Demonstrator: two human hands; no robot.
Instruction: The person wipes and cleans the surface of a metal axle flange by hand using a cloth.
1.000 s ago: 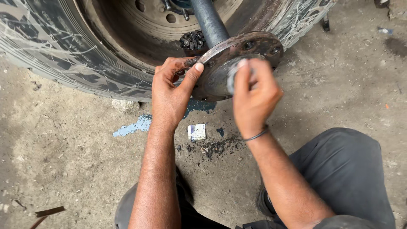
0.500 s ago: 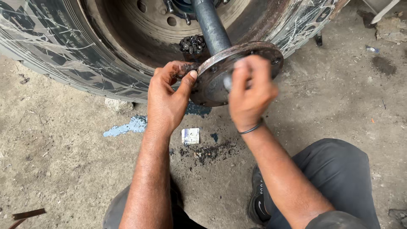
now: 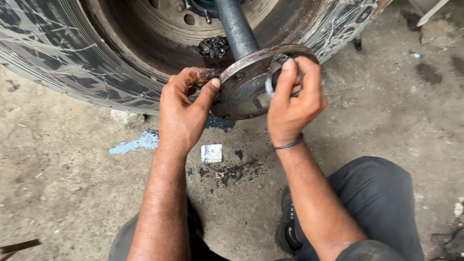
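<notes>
**Axle flange held at the wheel hub, both hands engaged**

Axle flange [image 3: 246,89]: a round, rusty metal disc with bolt holes near its rim, fixed to the end of a dark steel shaft [image 3: 235,26]. The shaft runs from the centre of the wheel toward the camera, so the flange sits clear of the hub, low over the ground.

Left hand [image 3: 183,113]: clenched on the flange's left edge, thumb pressed flat against the disc face, fingers wrapped behind the rim. The fingers are smeared with dark grease.

Right hand [image 3: 292,99]: closed on the right part of the flange face, pinching a small grey metal piece [image 3: 270,84] against the disc; its exact shape cannot be told. A dark band circles the wrist.

Wheel recess: the deep, dished steel rim [image 3: 145,34] is rust-brown and holds a cluster of loose dark nuts [image 3: 214,47] just behind the flange. The tyre [image 3: 53,53] shows a worn, scuffed tread.

Surface: rough, stained concrete ground [image 3: 63,193], with a blue paint patch [image 3: 137,142], a small white square scrap [image 3: 211,153] and dark oily debris [image 3: 232,171] below the flange.
</notes>
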